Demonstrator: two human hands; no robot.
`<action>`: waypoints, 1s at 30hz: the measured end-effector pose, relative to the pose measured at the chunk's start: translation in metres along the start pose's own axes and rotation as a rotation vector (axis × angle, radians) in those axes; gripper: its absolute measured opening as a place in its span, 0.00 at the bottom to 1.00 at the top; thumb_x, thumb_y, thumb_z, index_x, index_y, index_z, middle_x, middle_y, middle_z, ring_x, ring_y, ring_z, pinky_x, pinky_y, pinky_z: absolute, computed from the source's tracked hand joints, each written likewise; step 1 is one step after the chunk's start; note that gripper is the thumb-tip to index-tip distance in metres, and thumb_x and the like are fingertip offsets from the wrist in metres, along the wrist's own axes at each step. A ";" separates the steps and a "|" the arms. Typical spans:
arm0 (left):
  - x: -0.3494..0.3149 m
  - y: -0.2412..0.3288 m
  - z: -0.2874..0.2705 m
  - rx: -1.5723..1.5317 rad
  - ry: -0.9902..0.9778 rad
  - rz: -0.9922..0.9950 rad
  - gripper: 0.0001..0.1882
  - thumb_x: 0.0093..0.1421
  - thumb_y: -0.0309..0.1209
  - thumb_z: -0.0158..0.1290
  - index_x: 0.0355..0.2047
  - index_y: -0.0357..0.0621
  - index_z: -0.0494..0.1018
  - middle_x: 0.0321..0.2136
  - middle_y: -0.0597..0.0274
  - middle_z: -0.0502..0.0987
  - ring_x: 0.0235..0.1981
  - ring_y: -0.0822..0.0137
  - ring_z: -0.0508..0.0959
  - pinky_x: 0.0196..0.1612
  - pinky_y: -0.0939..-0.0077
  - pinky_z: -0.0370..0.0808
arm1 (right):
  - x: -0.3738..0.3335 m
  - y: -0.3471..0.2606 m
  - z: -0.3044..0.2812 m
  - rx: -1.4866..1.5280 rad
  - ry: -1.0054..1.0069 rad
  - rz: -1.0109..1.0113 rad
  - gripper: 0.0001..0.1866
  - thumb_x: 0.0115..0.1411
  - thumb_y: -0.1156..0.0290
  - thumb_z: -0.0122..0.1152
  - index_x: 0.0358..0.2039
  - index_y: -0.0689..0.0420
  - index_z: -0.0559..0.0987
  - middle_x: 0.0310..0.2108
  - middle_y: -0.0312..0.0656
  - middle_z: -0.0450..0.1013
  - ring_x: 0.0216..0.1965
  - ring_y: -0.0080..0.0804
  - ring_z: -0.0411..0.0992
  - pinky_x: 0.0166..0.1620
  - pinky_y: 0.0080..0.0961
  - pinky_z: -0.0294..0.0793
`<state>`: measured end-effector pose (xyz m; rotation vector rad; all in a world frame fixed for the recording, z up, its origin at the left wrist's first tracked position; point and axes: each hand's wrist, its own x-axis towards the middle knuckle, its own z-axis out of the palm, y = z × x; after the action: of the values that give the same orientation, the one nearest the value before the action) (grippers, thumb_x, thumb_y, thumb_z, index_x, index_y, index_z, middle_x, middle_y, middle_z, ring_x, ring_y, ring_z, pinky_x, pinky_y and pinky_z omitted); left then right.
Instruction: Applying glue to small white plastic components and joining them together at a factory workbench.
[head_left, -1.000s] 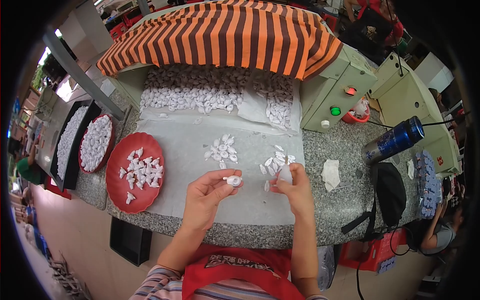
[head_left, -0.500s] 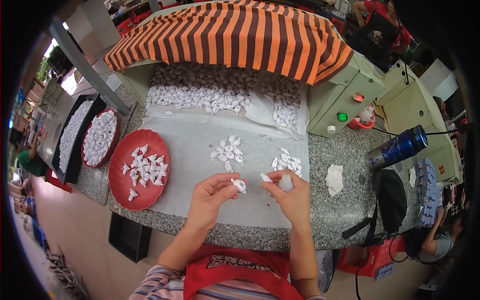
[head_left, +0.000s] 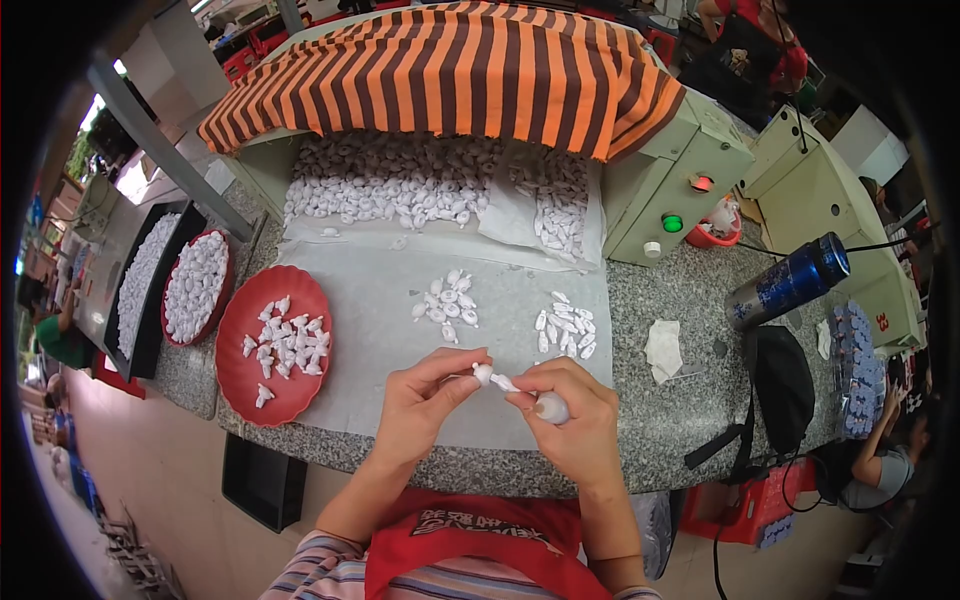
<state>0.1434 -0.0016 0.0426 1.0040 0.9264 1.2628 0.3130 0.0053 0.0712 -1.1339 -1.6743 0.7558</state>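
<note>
My left hand [head_left: 418, 402] pinches a small white rounded piece [head_left: 483, 374] between thumb and fingertips. Opposite it, my right hand [head_left: 582, 428] holds a small white elongated piece [head_left: 505, 384] at its fingertips, and a small whitish squeeze bottle [head_left: 552, 407] is tucked in the same hand. The two pieces meet or nearly meet; I cannot tell which. Just beyond my hands, a cluster of rounded white pieces [head_left: 448, 298] and another of slimmer white pieces [head_left: 566, 328] lie on the pale sheet [head_left: 370, 320]. Joined-looking white figures [head_left: 300, 345] sit in a scalloped red plate [head_left: 240, 375] on my left.
Under a striped orange-brown cloth [head_left: 450, 75], a pale green machine [head_left: 675, 175] shelters heaped white pieces [head_left: 385, 180]. A red bowl [head_left: 228, 262] and black tray [head_left: 112, 325] stand far left. On the right are a crumpled tissue [head_left: 663, 350], blue bottle [head_left: 790, 280] and black pouch [head_left: 780, 385].
My hands have come together, bringing the elongated piece up against or close to the rounded one. The bottle in my right hand has tipped lower.
</note>
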 end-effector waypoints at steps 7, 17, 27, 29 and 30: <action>-0.001 0.000 -0.002 0.062 -0.054 0.028 0.12 0.54 0.17 0.49 0.40 0.34 0.73 0.37 0.57 0.73 0.37 0.72 0.73 0.39 0.82 0.70 | -0.001 -0.003 -0.004 -0.028 0.000 -0.032 0.08 0.41 0.82 0.65 0.25 0.60 0.77 0.24 0.41 0.72 0.25 0.29 0.72 0.28 0.21 0.70; 0.000 0.000 0.005 0.040 -0.018 0.003 0.15 0.52 0.14 0.49 0.42 0.32 0.71 0.37 0.51 0.74 0.40 0.65 0.74 0.43 0.75 0.71 | -0.004 0.004 0.000 0.104 0.002 -0.016 0.09 0.41 0.82 0.66 0.26 0.60 0.78 0.25 0.41 0.72 0.25 0.26 0.71 0.27 0.18 0.69; 0.000 -0.011 0.011 0.060 -0.051 0.019 0.14 0.54 0.16 0.49 0.42 0.33 0.71 0.38 0.56 0.74 0.39 0.71 0.73 0.42 0.82 0.71 | -0.010 0.009 0.004 0.082 0.081 -0.004 0.08 0.41 0.82 0.65 0.25 0.61 0.77 0.24 0.40 0.72 0.23 0.26 0.70 0.26 0.18 0.68; -0.002 -0.009 0.012 0.091 -0.014 -0.004 0.13 0.55 0.16 0.48 0.42 0.33 0.71 0.37 0.56 0.74 0.39 0.71 0.74 0.41 0.82 0.71 | -0.010 0.009 0.006 0.099 0.081 0.031 0.08 0.41 0.82 0.65 0.24 0.61 0.77 0.23 0.40 0.72 0.23 0.26 0.70 0.26 0.18 0.68; -0.001 -0.009 0.013 0.091 -0.017 -0.003 0.13 0.55 0.16 0.48 0.42 0.33 0.71 0.37 0.56 0.74 0.39 0.71 0.74 0.41 0.82 0.71 | -0.009 0.009 0.006 0.097 0.083 0.029 0.08 0.41 0.82 0.65 0.24 0.61 0.77 0.23 0.40 0.72 0.23 0.26 0.70 0.26 0.18 0.68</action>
<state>0.1580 -0.0039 0.0384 1.0823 0.9792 1.2171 0.3115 0.0003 0.0575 -1.1090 -1.5383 0.7892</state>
